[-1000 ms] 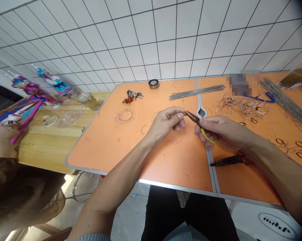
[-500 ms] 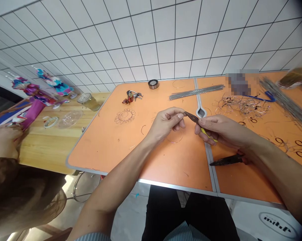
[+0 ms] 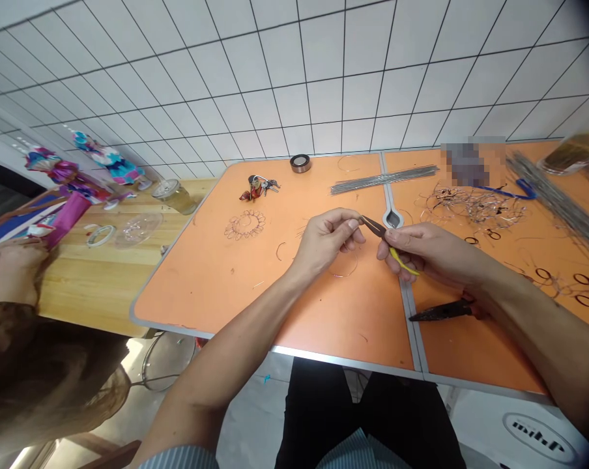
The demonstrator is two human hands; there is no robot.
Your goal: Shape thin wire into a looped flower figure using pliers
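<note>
My right hand (image 3: 409, 247) is closed round yellow-handled needle-nose pliers (image 3: 397, 259), whose dark jaws point left toward my other hand. My left hand (image 3: 331, 234) pinches thumb against fingers right at the jaw tips, on a thin wire mostly hidden by the fingers. A fine wire loop (image 3: 344, 275) shows just below that hand; whether it joins the pinched part I cannot tell. A second pair of dark pliers (image 3: 441, 311) lies under my right forearm. To the left, a flower-shaped wire ring (image 3: 245, 225) rests on the orange table (image 3: 216, 286).
Keys (image 3: 259, 187) and a tape roll (image 3: 300, 163) sit at the back. Straight wires (image 3: 382, 180) cross the table seam. Tangled wire (image 3: 475, 205), dark rings (image 3: 543, 275) and a wire bundle (image 3: 563, 202) lie right. Another person's hand (image 3: 23, 254) is at the wooden table (image 3: 89, 286).
The pliers have tilted slightly, their yellow handles swinging a little down and left. My left hand stays pinched at the tips, nearly still. The other person's hand shifts slightly.
</note>
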